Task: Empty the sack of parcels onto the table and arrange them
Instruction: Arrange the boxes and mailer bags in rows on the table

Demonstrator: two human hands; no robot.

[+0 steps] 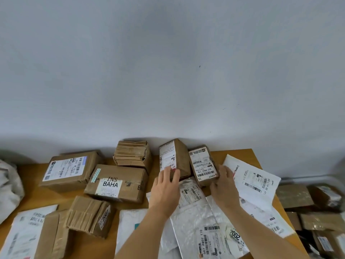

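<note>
At table's back edge: left hand (165, 186) flat, fingers straight, touching labelled box (174, 158); right hand (224, 184) curled round neighbouring box (203, 165).

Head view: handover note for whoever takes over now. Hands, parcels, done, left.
Left hand: fingers on the upright brown box by the wall.
Right hand: grips the smaller labelled box beside it.
Parcels: brown boxes in the back and left, including the BAHA box; white mailer bags overlapping at the front right of the table.
Done: parcels out on the table.
Left: straighten these two boxes, sort the bags.
</note>
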